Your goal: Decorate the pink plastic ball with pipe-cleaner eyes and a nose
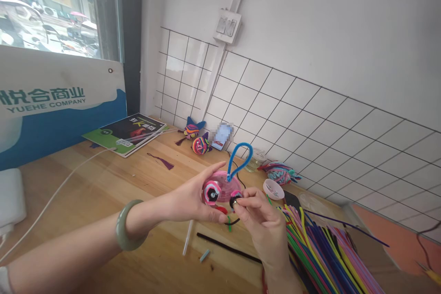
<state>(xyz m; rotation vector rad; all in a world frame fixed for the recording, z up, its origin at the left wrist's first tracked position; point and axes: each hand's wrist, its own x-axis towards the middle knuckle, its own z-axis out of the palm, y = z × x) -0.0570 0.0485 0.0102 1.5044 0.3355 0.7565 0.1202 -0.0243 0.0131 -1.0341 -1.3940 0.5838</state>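
My left hand [196,195] grips a pink pipe-cleaner figure [225,183] from its left side, thumb below and fingers behind. A blue pipe-cleaner loop [251,154] sticks up from its top. One round eye [212,194] of pink, white and black, with a shiny centre, faces me. At the other eye [235,196], partly covered by fingertips, my right hand [263,223] is closed in a pinch on a small shiny piece, too small to name. Red and green bits show at the figure's lower edge. A black pipe cleaner [227,247] lies below the hands.
Many coloured pipe cleaners [327,257] lie at right. Behind the hands are a small white bowl [274,189], a glass jar [255,161], a phone [222,136] and finished colourful figures [200,144]. A booklet [127,133], a purple tassel [161,161] and a white cable [58,188] lie left.
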